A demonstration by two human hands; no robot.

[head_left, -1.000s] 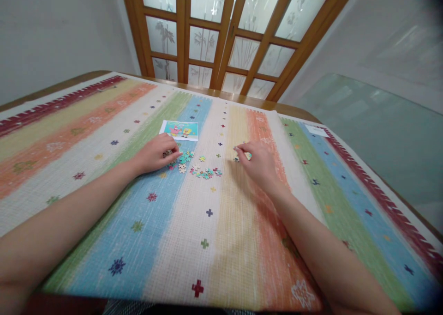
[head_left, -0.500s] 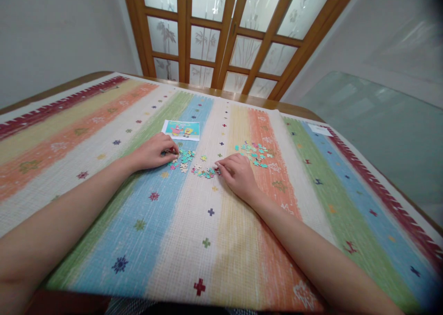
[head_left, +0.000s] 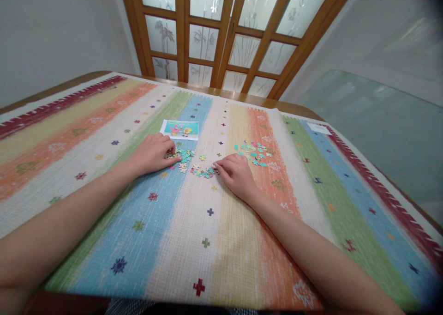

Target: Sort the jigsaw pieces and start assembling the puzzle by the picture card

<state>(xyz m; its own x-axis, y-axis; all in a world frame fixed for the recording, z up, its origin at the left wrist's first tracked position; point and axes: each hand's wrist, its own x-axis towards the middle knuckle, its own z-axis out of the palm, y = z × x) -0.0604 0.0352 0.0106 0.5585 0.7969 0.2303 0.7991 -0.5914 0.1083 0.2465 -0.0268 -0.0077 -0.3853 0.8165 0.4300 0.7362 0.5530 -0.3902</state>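
Note:
My left hand [head_left: 154,154] rests at the left edge of a heap of small jigsaw puzzle pieces [head_left: 187,155], mostly turquoise. Its fingers are curled but stand apart from the thumb, and pieces show in the gap. My right hand [head_left: 237,174] pinches a small puzzle piece [head_left: 215,165] between thumb and forefinger, partly hidden by the fingertips. Just left of it lies a second cluster of pieces [head_left: 205,172], with pink and turquoise among them. One yellow-green piece [head_left: 202,158] lies alone between the groups. Beyond my right hand, more turquoise pieces [head_left: 258,155] are spread out.
A printed cartoon picture card [head_left: 180,130] lies just beyond my left hand. The striped tablecloth [head_left: 194,241] covers the table. A white paper slip [head_left: 319,129] lies far right. Wooden doors with glass panes [head_left: 214,38] stand behind the table.
The thumb and fingers of my left hand have moved apart from their pinch, with the hand shifting slightly. My right hand has hardly moved and keeps its pinch.

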